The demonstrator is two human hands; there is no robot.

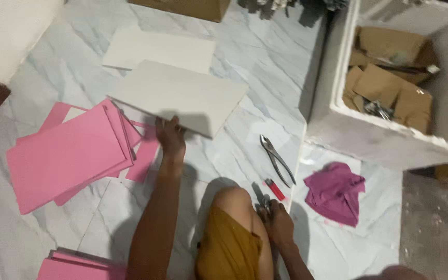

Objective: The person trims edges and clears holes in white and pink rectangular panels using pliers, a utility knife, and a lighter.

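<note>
white board [180, 96]: lifted at its near edge, tilted up off the marble floor [265, 57], over a second white sheet [159, 47]
left hand [170, 136]: fingers pinch the board's near edge, raising it
right hand [277, 220]: by the knee, closed around a small metal tool [263, 201], kind unclear
pink sheets [71, 150]: stacked left of the board, within reach
pliers [277, 158]: flat on the floor, beside a red lighter [275, 189]
purple cloth [335, 192]: crumpled near the foam box [338, 124] holding cardboard scraps
</note>
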